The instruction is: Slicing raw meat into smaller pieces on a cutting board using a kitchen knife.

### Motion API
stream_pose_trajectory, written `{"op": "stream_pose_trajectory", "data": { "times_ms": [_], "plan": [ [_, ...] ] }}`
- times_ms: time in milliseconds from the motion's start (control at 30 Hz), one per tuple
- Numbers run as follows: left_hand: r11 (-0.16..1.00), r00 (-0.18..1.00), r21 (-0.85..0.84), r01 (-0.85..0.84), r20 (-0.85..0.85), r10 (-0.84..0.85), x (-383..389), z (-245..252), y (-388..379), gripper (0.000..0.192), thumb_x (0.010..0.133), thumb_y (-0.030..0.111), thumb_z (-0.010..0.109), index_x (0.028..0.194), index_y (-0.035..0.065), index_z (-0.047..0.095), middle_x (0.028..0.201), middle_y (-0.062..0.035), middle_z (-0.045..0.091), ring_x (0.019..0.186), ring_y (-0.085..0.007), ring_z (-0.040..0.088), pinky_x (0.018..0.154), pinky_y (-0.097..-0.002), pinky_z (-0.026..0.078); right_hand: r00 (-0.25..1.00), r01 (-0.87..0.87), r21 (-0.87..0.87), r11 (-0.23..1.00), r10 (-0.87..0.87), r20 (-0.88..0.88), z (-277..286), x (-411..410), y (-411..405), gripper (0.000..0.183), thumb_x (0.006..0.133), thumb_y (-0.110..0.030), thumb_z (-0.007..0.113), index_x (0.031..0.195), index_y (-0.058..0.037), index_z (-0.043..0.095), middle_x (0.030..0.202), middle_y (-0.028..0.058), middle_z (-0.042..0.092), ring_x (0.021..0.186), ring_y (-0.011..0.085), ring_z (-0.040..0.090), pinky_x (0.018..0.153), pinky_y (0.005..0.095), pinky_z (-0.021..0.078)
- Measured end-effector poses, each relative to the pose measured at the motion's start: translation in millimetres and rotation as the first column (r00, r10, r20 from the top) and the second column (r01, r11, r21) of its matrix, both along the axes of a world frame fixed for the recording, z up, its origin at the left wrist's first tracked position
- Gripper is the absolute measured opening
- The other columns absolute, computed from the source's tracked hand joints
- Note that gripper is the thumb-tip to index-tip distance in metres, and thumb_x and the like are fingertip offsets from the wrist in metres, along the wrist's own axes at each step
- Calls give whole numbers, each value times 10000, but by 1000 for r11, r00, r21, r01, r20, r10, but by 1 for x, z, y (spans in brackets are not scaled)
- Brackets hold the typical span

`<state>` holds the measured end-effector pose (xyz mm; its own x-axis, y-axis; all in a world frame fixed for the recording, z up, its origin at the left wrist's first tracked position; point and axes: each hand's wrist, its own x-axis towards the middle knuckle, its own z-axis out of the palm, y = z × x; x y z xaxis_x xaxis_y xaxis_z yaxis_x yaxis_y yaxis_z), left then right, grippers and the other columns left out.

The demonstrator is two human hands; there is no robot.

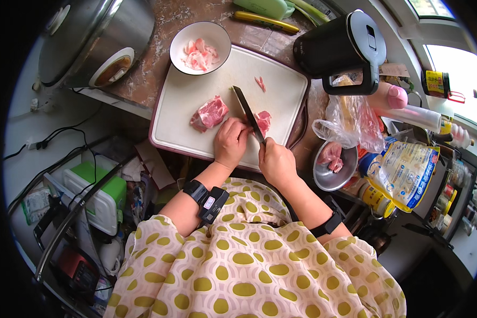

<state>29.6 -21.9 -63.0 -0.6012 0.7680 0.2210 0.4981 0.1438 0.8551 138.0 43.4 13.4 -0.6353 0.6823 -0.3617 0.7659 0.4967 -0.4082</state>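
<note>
My right hand [277,160] is closed around the handle of a kitchen knife [247,109], whose blade points away from me over a white cutting board [175,133]. Just left of the blade is my left hand [231,139], its fingers bent and their tips near the blade; whether they pinch anything is hidden. A piece of raw meat [263,122] lies against the blade's right side. Left of the knife sits a larger chunk of raw meat [210,114]. Thin meat strips [260,84] rest farther up the board. A white bowl [179,49] at the board's upper left holds pale pink slices.
A metal bowl [322,181] with raw meat stands right of the board, beside a clear plastic bag [338,119]. A black electric kettle [322,45] is at the upper right, and a large metal cooker [99,43] at the upper left. Behind the board lies a yellow peeler-like tool [266,22].
</note>
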Motion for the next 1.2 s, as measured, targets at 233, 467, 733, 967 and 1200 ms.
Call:
{"op": "stream_pose_trajectory", "data": {
  "times_ms": [233,467,733,967,1200],
  "plan": [
    [1000,1000,6,-3,-29,3,1,-1,3,81,755,22,625,800,46,562,843,-104,577,775,-308,572,674,-385,471,995,55,41,998,-52,-80,-20,-18,4,175,860,-165,517,829,6,501,619,231,595,585,408,602,550,491,483],
    [1000,1000,-8,-4,-5,4,0,-3,-1,79,757,19,622,798,45,560,829,-105,569,770,-307,566,677,-385,467,1000,11,-27,1000,-11,-11,-6,3,-1,182,858,-168,518,836,13,521,638,231,603,604,415,606,575,499,486],
    [1000,999,31,5,-50,-3,1,-2,3,98,746,-1,637,778,30,550,825,-117,577,766,-311,569,667,-380,465,990,108,2,994,-108,-90,-18,-23,8,195,869,-179,521,850,15,534,663,256,595,656,435,597,628,510,476],
    [1000,1000,-7,-18,-14,18,2,-2,1,101,753,1,628,795,28,541,823,-122,560,769,-315,557,677,-386,457,998,59,-24,998,-60,-33,-5,6,-4,188,859,-158,516,775,10,513,675,248,605,655,422,608,614,499,482],
    [1000,998,18,18,-68,-17,1,-3,2,106,757,7,627,808,29,537,838,-122,560,785,-316,554,687,-388,453,994,93,-4,996,-93,-63,-10,-12,2,203,863,-177,509,790,11,526,682,248,609,658,421,610,626,498,486]
  ]
}}
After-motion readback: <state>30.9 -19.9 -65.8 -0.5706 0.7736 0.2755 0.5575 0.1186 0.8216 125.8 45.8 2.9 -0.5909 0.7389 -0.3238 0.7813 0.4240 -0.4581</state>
